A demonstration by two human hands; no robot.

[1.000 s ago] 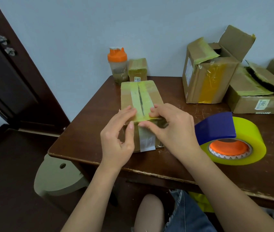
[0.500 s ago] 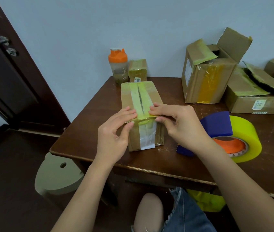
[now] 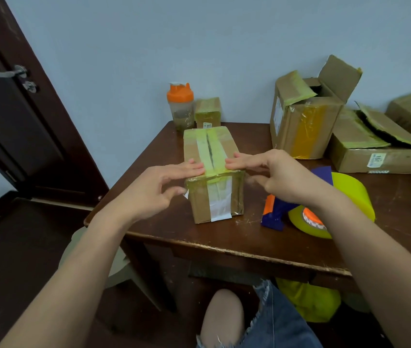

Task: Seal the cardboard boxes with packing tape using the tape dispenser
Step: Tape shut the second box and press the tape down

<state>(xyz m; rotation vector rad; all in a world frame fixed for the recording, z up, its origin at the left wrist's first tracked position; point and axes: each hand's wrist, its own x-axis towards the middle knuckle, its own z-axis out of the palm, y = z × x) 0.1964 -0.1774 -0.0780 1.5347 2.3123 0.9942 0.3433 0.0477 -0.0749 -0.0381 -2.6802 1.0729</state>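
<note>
A long cardboard box (image 3: 200, 205) lies on the dark wooden table (image 3: 254, 237), its near end facing me. Yellow-green tape runs along its top seam and folds down over the near face onto a white strip. My left hand (image 3: 159, 187) rests flat on the top near-left corner, fingers spread. On the top near-right corner lie the fingertips of my right hand (image 3: 274, 172), thumb held off the side. Neither hand grips anything. The tape dispenser (image 3: 335, 204), a blue and orange holder with a big yellow roll, lies on the table right of the box, partly behind my right wrist.
An orange-lidded shaker bottle (image 3: 181, 106) and a small taped box (image 3: 208, 112) stand at the back by the wall. An open box (image 3: 304, 116) and flatter open boxes (image 3: 375, 151) fill the back right. A stool (image 3: 114, 264) and a yellow bag (image 3: 307, 300) sit under the table.
Both hands slid from the box's near face up to its top edge and moved apart, pressing the tape end down. The white strip on the near face is now uncovered.
</note>
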